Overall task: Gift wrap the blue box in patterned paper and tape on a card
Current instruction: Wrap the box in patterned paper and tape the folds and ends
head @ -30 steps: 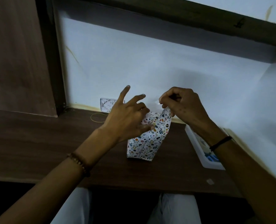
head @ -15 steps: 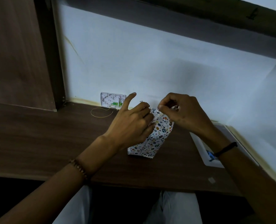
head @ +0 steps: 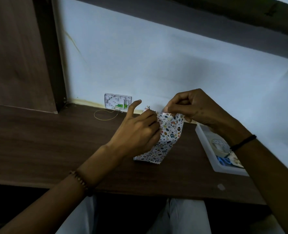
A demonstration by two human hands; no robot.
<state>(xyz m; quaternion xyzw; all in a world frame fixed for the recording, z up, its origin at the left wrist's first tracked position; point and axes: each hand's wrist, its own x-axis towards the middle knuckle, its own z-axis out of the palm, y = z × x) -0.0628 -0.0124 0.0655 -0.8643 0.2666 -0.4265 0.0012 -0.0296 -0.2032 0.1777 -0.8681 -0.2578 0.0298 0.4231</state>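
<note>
The box (head: 165,141) stands on end near the middle of the desk (head: 38,141), fully covered by the paper (head: 171,127); none of its blue shows. Its bottom edge rests on the wood, well back from the desk's front edge, and its top leans slightly towards the right.

The left hand (head: 136,132) lies against the box's upper left side. Three fingers are curled over the top fold and hold the paper down, while the index finger sticks out straight towards the wall. The right hand (head: 195,108) is closed in a tight pinch on the loose flap at the top right corner. Whether it also holds anything small, such as tape, cannot be told.

To the right, a white tray (head: 230,172) sits near the box, with a narrow strip of desk between them. A tape roll (head: 220,145) lies in it, and the right wrist crosses above it. To the left, bare desk stretches wide. Behind the left hand, the card (head: 118,103) leans against the wall. A yellow loop (head: 104,114) lies just in front of it, apart from the box. A small pale scrap (head: 221,186) lies close to the front edge.
</note>
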